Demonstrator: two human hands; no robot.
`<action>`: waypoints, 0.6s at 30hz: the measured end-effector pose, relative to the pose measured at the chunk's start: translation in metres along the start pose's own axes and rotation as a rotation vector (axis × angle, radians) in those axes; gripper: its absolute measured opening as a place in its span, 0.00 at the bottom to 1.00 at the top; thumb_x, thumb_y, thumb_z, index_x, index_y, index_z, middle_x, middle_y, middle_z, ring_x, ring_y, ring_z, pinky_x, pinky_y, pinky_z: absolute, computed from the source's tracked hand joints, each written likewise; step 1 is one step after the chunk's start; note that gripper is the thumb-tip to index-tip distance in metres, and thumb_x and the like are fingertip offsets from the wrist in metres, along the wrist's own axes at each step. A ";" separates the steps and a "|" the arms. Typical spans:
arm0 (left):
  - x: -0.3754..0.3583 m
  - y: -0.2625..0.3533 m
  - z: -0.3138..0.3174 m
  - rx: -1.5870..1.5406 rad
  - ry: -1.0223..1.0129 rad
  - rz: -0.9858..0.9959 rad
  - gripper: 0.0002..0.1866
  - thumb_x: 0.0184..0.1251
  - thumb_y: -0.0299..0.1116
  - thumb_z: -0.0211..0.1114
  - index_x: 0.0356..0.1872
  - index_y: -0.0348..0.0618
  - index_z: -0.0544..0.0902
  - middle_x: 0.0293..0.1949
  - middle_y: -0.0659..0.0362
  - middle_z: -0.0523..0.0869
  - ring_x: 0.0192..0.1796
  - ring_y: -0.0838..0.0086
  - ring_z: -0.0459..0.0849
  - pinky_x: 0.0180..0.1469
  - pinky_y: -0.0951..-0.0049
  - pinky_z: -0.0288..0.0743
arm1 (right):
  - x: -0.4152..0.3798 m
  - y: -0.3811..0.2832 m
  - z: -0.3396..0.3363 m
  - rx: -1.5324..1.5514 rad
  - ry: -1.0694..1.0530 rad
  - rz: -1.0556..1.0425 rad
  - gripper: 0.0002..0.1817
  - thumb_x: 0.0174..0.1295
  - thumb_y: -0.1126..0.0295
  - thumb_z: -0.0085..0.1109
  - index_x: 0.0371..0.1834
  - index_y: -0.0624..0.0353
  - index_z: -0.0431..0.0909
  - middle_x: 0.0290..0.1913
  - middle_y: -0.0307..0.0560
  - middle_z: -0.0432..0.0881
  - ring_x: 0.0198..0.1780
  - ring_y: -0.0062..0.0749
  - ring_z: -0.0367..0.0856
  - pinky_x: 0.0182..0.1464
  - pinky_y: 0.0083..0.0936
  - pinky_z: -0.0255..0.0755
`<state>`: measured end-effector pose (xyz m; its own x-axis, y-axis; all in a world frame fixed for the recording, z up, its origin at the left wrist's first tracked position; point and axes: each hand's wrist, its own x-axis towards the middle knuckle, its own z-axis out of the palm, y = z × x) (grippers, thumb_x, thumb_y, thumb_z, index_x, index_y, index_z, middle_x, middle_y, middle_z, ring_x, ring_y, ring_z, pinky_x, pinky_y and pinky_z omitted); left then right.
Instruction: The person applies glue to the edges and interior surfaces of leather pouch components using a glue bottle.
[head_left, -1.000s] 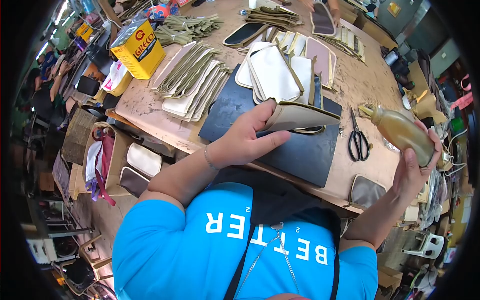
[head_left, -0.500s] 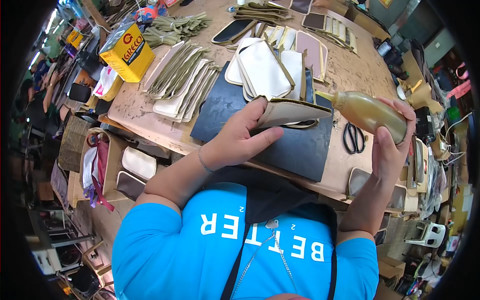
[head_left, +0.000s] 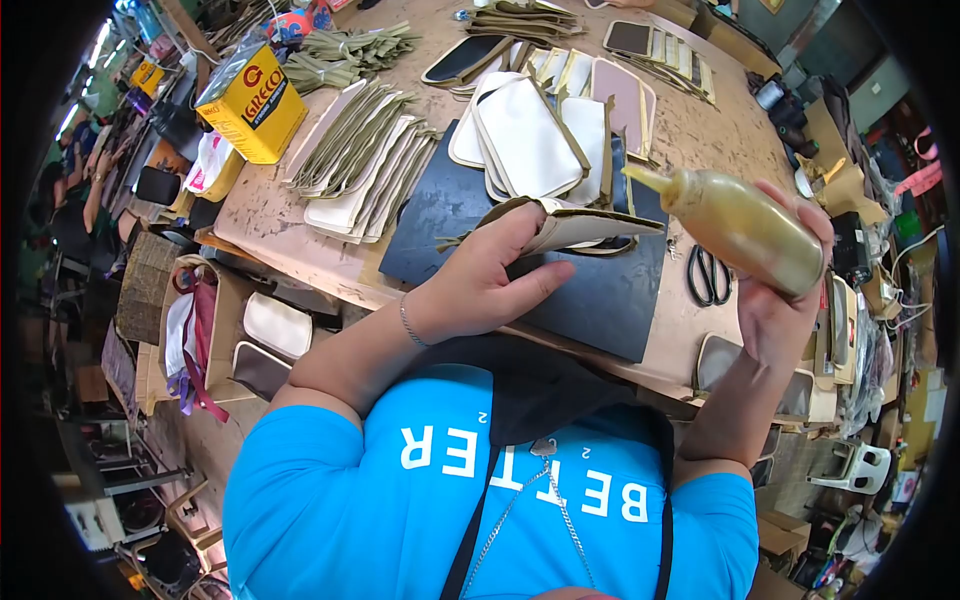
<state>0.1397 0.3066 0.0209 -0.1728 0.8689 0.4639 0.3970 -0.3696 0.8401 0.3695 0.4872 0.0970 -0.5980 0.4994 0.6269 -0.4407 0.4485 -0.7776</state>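
Left hand [head_left: 485, 280] pinched at least one panel [head_left: 585, 231], right hand [head_left: 778, 318] clasped one bottle [head_left: 738, 228], over one scuffed table [head_left: 725, 135], room [head_left: 228, 455] cluttered

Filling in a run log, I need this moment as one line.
left hand: holds panel | right hand: holds bottle, nozzle near panel | scissors: on table

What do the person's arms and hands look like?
Short bright-blue sleeves, forearms bare. A thin silver-coloured chain bracelet circles the left wrist; none shows at the right. Neither the left hand nor the right hand wears a glove.
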 end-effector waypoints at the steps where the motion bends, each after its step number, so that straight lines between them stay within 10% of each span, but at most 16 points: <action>1: 0.001 0.001 0.001 -0.025 0.018 0.004 0.14 0.67 0.31 0.65 0.46 0.34 0.74 0.40 0.54 0.79 0.42 0.73 0.75 0.48 0.71 0.71 | 0.001 -0.001 0.000 -0.165 -0.014 -0.070 0.42 0.50 0.62 0.79 0.65 0.57 0.62 0.62 0.61 0.72 0.62 0.44 0.76 0.64 0.38 0.71; 18: -0.005 0.007 0.005 -0.027 -0.072 -0.044 0.15 0.66 0.34 0.67 0.41 0.35 0.72 0.34 0.51 0.77 0.36 0.67 0.74 0.42 0.69 0.70 | 0.005 -0.006 0.017 -0.129 0.177 -0.147 0.43 0.44 0.61 0.82 0.61 0.60 0.64 0.50 0.58 0.81 0.52 0.39 0.81 0.56 0.31 0.75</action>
<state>0.1478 0.3015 0.0232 -0.1244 0.9054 0.4059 0.3655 -0.3385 0.8671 0.3573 0.4746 0.1038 -0.4018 0.5388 0.7404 -0.4187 0.6110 -0.6718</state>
